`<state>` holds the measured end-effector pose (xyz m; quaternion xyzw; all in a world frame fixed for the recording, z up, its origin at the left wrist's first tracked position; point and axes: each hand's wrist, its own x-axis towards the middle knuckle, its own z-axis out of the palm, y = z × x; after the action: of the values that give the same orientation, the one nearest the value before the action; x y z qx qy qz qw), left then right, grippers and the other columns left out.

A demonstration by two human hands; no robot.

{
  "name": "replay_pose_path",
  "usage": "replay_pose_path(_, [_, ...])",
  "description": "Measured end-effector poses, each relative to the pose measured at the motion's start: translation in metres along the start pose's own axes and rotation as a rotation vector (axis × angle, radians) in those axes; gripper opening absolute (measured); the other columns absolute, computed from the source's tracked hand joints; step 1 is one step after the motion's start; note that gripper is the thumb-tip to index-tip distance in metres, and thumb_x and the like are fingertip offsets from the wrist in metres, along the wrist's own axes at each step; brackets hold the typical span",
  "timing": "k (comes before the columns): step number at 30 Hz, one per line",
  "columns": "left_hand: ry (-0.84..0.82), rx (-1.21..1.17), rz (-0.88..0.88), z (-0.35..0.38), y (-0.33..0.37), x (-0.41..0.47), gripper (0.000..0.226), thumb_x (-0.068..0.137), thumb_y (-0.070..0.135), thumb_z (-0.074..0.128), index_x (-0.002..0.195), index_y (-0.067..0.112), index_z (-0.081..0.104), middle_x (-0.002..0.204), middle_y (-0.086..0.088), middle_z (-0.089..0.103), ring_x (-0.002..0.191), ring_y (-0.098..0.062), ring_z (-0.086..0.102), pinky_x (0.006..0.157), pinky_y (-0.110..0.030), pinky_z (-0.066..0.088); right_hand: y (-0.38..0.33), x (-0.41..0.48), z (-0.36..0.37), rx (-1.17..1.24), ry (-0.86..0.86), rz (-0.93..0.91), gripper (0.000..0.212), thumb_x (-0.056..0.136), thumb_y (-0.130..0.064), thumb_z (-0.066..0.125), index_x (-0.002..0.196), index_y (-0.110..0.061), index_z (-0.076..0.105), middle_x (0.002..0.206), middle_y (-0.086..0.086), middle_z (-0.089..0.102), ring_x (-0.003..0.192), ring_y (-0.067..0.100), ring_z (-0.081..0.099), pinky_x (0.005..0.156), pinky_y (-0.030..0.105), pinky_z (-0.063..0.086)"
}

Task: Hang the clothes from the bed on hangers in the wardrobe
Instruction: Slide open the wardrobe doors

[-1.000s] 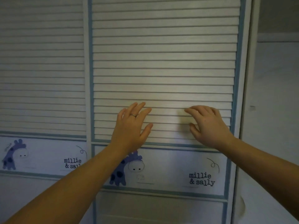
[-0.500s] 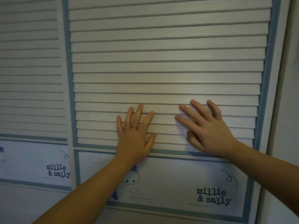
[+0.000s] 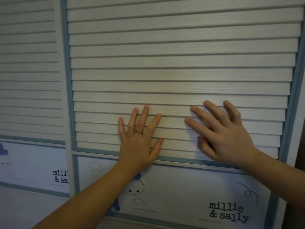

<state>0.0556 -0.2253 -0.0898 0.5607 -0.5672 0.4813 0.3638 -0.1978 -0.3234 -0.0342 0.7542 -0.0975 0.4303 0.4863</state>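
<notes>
Closer now, the wardrobe door (image 3: 165,63) fills the view, straight ahead! Left hand (image 3: 137,144), ring (image 3: 139,131) showing, has flattened onto the lower slats (image 3: 99,129), fingers spread; right hand (image 3: 226,138) just beside it presses flat too, fingers spread wide.

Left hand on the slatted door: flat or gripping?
Flat: the left hand lies on the slatted wardrobe door with straight, spread fingers, gripping nothing.

Wardrobe door (image 3: 165,63): louvred slats, pale wood-grain finish with fine horizontal streaks, mostly matt, soft sheen mid-panel. Frame trim (image 3: 69,80): smooth blue, satin. Lower panel (image 3: 181,187): smooth flat white, printed graphics and black lettering. Ring (image 3: 139,132) on left hand (image 3: 138,146): polished metal, glossy.
</notes>
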Motion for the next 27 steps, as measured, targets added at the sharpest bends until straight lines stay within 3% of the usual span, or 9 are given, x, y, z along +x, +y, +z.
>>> replay_pose_path(17, [-0.019, 0.030, -0.124, -0.019, -0.075, -0.024, 0.065, 0.094, 0.046, 0.044, 0.154, 0.026, 0.029, 0.165, -0.008, 0.015, 0.152, -0.033, 0.009, 0.115, -0.066, 0.007, -0.065, 0.060, 0.023, 0.069, -0.015, -0.004, 0.053, 0.090, -0.037, 0.050, 0.140, -0.020, 0.052, 0.154, 0.007, 0.038, 0.144, 0.034, 0.029, 0.109, 0.064, 0.023])
replay_pose_path(27, [-0.116, -0.030, -0.320, -0.037, -0.119, -0.045, 0.066, 0.097, 0.047, 0.035, 0.158, 0.030, 0.015, 0.167, 0.000, -0.003, 0.153, -0.027, -0.005, 0.117, -0.065, 0.005, -0.113, 0.107, 0.039, 0.117, -0.035, -0.007, 0.053, 0.086, -0.036, 0.052, 0.136, -0.019, 0.056, 0.152, 0.009, 0.040, 0.142, 0.036, 0.032, 0.110, 0.064, 0.022])
